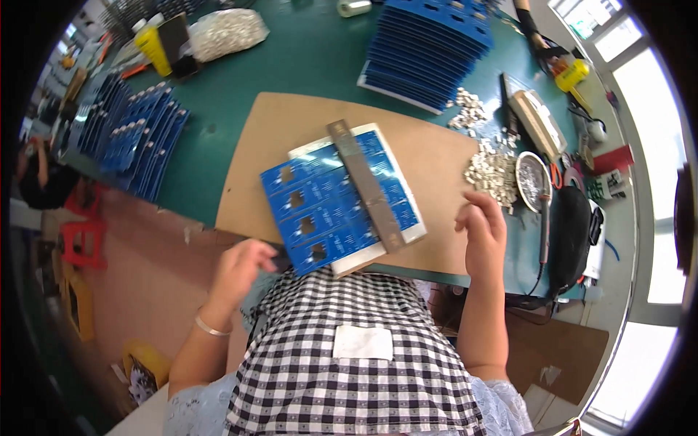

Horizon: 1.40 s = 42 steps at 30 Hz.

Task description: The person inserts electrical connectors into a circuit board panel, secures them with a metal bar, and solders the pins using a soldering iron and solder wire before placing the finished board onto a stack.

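A blue circuit board panel (313, 211) with several square cut-outs lies tilted on a white board-like base (360, 259). Across the panel, a long brown-grey metal bar (367, 189) rests at a slant. My left hand (243, 267) is beside the panel's lower left corner, fingers curled together; a dark thing shows at the fingertips, too unclear to name. To the right of the panel my right hand (481, 229) hovers with bent fingers, thumb and fingertips apart, nothing visible in it. Just beyond it lies a pile of small metallic pieces (493, 173).
Brown board (254, 156) covers part of the green table (305, 65). A tall stack of blue panels (425, 54) stands behind; more panels (142, 142) are at left. A soldering iron (544, 229), a round dish (533, 182) and a black case (574, 240) line the right. A bag of small pieces (227, 34) sits far left.
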Each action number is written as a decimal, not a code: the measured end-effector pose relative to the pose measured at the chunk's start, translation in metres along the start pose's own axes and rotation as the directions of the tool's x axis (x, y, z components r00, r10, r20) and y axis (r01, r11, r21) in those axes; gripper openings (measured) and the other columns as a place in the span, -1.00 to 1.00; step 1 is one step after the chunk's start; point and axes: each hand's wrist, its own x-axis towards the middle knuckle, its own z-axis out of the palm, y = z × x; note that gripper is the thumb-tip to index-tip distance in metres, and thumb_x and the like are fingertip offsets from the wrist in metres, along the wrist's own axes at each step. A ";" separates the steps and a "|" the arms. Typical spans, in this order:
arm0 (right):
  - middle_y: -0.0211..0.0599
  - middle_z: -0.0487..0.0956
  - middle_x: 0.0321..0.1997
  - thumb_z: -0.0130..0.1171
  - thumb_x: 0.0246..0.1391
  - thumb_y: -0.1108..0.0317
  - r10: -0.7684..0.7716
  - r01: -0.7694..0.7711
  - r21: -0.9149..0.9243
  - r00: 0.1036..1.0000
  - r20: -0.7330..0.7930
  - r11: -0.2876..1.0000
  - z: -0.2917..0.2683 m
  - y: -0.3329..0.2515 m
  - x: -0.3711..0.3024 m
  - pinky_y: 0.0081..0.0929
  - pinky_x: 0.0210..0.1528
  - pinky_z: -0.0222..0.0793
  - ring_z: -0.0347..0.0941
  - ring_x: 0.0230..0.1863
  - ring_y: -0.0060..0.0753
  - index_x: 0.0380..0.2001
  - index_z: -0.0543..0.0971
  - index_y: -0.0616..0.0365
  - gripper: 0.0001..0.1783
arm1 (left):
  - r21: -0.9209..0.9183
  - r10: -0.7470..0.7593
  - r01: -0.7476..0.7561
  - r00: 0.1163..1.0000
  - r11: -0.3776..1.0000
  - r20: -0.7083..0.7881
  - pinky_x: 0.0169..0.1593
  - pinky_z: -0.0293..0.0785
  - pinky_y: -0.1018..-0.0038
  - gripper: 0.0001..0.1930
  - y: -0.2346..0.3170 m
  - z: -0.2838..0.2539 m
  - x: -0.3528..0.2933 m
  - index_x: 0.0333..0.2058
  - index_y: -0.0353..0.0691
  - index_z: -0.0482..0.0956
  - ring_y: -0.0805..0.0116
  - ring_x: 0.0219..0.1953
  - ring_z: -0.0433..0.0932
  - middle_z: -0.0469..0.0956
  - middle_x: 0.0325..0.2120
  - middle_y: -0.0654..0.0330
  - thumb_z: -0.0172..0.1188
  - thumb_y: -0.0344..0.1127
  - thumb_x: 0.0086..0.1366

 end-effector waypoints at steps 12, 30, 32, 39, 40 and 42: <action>-0.13 0.63 -0.40 0.16 0.04 0.03 0.051 0.416 -0.843 0.887 0.458 0.342 0.123 -0.017 0.059 -0.19 -0.30 0.46 0.58 -0.36 -0.06 0.21 0.33 0.02 -0.33 | -0.634 -0.025 0.303 0.913 0.711 0.408 -0.16 0.40 0.68 -0.71 0.017 0.047 0.015 0.01 -0.33 0.45 0.55 -0.08 0.49 0.54 -0.07 0.19 0.01 -0.28 0.42; -0.23 0.54 -0.45 0.31 -0.22 0.32 -0.102 0.259 -0.912 0.966 0.239 0.318 0.018 0.025 0.034 -0.34 -0.38 0.37 0.44 -0.48 -0.26 0.17 0.45 -0.09 -0.26 | 0.489 0.505 -0.155 0.418 0.858 -0.755 -0.27 0.47 0.52 -0.78 0.059 -0.190 0.040 -0.14 -0.23 0.59 0.39 -0.36 0.58 0.65 -0.29 0.20 0.13 -0.26 0.33; -0.18 0.59 -0.37 0.32 -0.22 0.31 -0.143 0.296 -0.904 0.954 0.264 0.309 0.017 0.027 0.034 -0.31 -0.34 0.39 0.49 -0.43 -0.21 0.17 0.45 -0.10 -0.26 | 0.624 0.565 0.099 0.332 0.775 -0.755 -0.23 0.50 0.47 -0.78 0.064 -0.222 0.047 -0.12 -0.18 0.60 0.28 -0.29 0.62 0.65 -0.25 0.17 0.14 -0.26 0.31; -0.19 0.61 -0.34 0.30 -0.19 0.31 -0.088 0.235 -0.919 0.972 0.218 0.317 0.018 0.024 0.034 -0.31 -0.31 0.40 0.50 -0.42 -0.19 0.15 0.46 -0.10 -0.30 | 0.816 0.764 0.374 0.322 0.440 -0.560 -0.12 0.55 0.29 -0.69 0.018 -0.273 0.089 0.00 0.20 0.55 0.15 -0.10 0.58 0.55 -0.01 0.26 0.04 -0.31 0.31; -0.19 0.60 -0.36 0.30 -0.19 0.31 -0.097 0.238 -0.919 0.971 0.218 0.316 0.018 0.024 0.034 -0.31 -0.32 0.40 0.49 -0.43 -0.19 0.15 0.46 -0.10 -0.30 | 0.795 0.738 0.420 0.336 0.439 -0.585 -0.12 0.55 0.29 -0.66 0.015 -0.274 0.090 0.01 0.23 0.54 0.15 -0.09 0.58 0.52 0.03 0.27 0.03 -0.32 0.32; -0.20 0.60 -0.38 0.30 -0.18 0.30 -0.117 0.256 -0.916 0.966 0.230 0.310 0.020 0.022 0.033 -0.32 -0.32 0.40 0.48 -0.44 -0.19 0.15 0.46 -0.10 -0.30 | 0.794 0.711 0.434 0.382 0.426 -0.590 -0.10 0.55 0.28 -0.64 0.011 -0.278 0.091 0.03 0.24 0.52 0.15 -0.08 0.57 0.51 0.05 0.27 0.00 -0.35 0.32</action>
